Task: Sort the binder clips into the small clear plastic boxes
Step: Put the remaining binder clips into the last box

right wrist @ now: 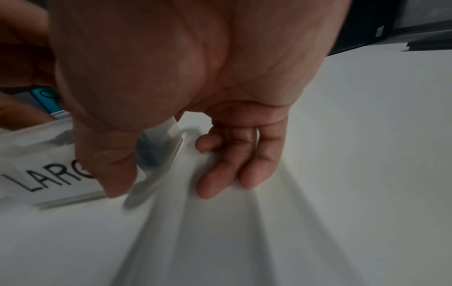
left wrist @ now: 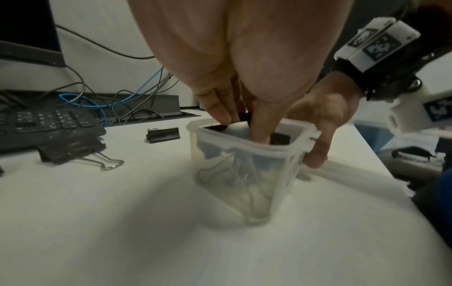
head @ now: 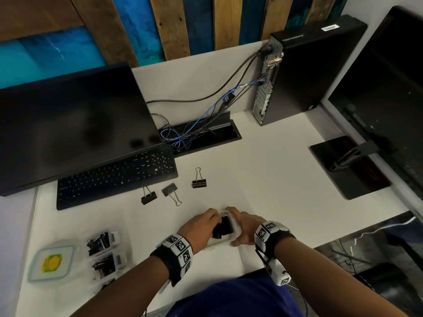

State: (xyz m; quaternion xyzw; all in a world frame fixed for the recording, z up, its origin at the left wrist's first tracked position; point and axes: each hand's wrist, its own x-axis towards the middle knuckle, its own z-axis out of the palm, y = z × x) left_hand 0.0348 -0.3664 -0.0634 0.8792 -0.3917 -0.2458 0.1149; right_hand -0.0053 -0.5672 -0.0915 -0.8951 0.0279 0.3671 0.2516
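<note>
A small clear plastic box [head: 235, 232] stands on the white desk near its front edge, black binder clips showing at its mouth. My left hand [head: 214, 219] reaches into the box [left wrist: 244, 170] from above, fingers and thumb pinching a black binder clip [left wrist: 246, 117]. My right hand [head: 239, 226] grips the box's right side, thumb [right wrist: 112, 170] on the wall bearing a paper label that starts "LAR" [right wrist: 49, 178]. Three loose binder clips lie beyond the box: one left [head: 148, 198], one middle [head: 169, 190], one right [head: 199, 183].
Two more clear boxes [head: 104, 242] [head: 108, 264] holding clips and a lid with a green sticker [head: 51, 263] sit at the front left. A keyboard [head: 116, 177], monitor [head: 68, 124], cable tray [head: 201, 133], PC tower [head: 304, 72] and monitor base [head: 348, 168] ring the work area.
</note>
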